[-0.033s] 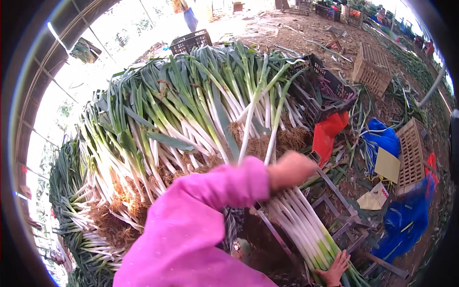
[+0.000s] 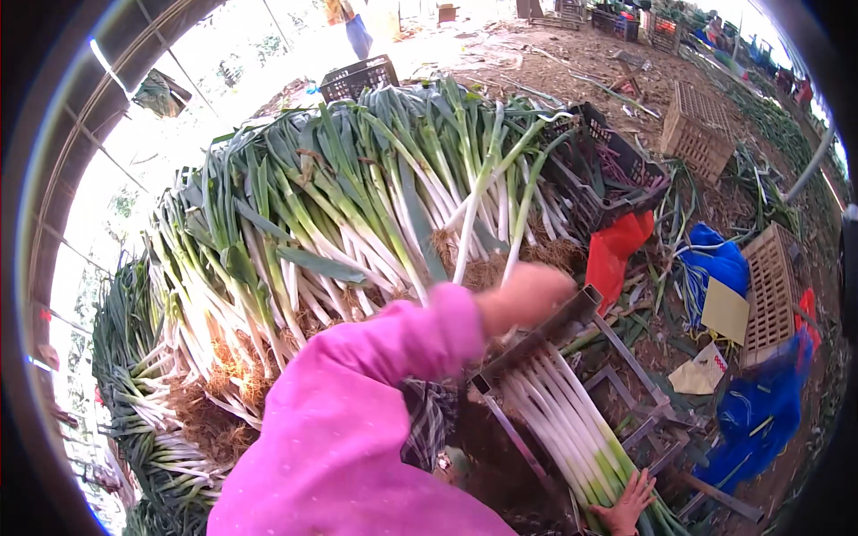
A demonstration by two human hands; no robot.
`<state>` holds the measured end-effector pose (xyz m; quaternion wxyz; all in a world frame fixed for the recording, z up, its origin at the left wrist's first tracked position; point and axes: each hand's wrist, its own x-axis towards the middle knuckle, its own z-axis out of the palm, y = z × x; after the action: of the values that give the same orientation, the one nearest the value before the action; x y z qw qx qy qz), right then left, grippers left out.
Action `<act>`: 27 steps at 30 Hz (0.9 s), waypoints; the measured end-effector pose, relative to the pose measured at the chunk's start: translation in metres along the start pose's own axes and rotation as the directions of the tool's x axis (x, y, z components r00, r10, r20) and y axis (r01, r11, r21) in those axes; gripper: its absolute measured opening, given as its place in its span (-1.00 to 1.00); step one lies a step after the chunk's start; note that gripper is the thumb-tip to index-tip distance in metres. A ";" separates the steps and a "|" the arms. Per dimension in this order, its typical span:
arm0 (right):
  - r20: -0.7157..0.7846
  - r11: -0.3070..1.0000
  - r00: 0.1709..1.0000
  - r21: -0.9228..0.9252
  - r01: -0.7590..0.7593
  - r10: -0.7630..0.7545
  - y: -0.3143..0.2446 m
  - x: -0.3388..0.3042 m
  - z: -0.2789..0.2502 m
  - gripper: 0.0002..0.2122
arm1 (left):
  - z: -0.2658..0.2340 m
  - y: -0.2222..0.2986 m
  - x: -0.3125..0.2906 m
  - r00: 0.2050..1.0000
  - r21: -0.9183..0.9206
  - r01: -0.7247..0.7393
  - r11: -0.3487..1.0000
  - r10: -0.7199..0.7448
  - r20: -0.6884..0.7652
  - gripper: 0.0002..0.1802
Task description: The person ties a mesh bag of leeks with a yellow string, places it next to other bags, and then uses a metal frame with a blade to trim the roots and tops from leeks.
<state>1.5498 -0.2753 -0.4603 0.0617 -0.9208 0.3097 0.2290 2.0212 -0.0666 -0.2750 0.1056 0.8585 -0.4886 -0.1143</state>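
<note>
Trimmed leeks (image 2: 572, 420) lie side by side in a metal frame (image 2: 536, 344), white ends toward its far bar and green ends toward me. My right hand (image 2: 630, 502) rests on the green part with its fingers spread. Above the frame's far bar is my left hand (image 2: 534, 290), at the end of a pink sleeve (image 2: 366, 375). It is rounded and smeared by motion, so its fingers and anything in them cannot be made out. Beyond it lies a big heap of untrimmed leeks (image 2: 340, 205) with brown roots, two of them lying crosswise on top.
A black crate (image 2: 608, 170) stands at the heap's right end beside a red bag (image 2: 617, 259). Farther right are tan crates (image 2: 697, 129), blue netting (image 2: 760, 415) and a cardboard piece (image 2: 725, 308). Another black crate (image 2: 357, 79) stands behind the heap. Leaf scraps litter the ground.
My left hand has shifted left and a little away from me, uncovering the far bar of the metal frame. My right hand stays on the leeks.
</note>
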 end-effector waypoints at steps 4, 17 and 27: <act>-0.048 0.977 0.987 -0.155 0.147 -0.156 0.001 -0.001 -0.005 0.23 | 0.068 -0.238 -0.057 0.636 -0.072 0.674 0.735 -0.628 -0.449 -0.80; 0.069 0.974 0.993 -0.203 0.105 -0.093 -0.022 -0.011 -0.036 0.24 | 0.041 -0.197 -0.040 0.462 -0.799 0.306 0.517 -0.815 -0.350 -0.60; 0.081 0.949 0.973 -0.217 0.229 -0.216 -0.049 0.010 -0.036 0.22 | 0.095 -0.401 -0.120 0.398 0.052 0.907 0.418 -0.811 -0.429 -0.63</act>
<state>1.6001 -0.2507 -0.4346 -0.0089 -0.9441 0.1742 0.2798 2.2597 0.2305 -0.4719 -0.0087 0.9967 0.0467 0.0665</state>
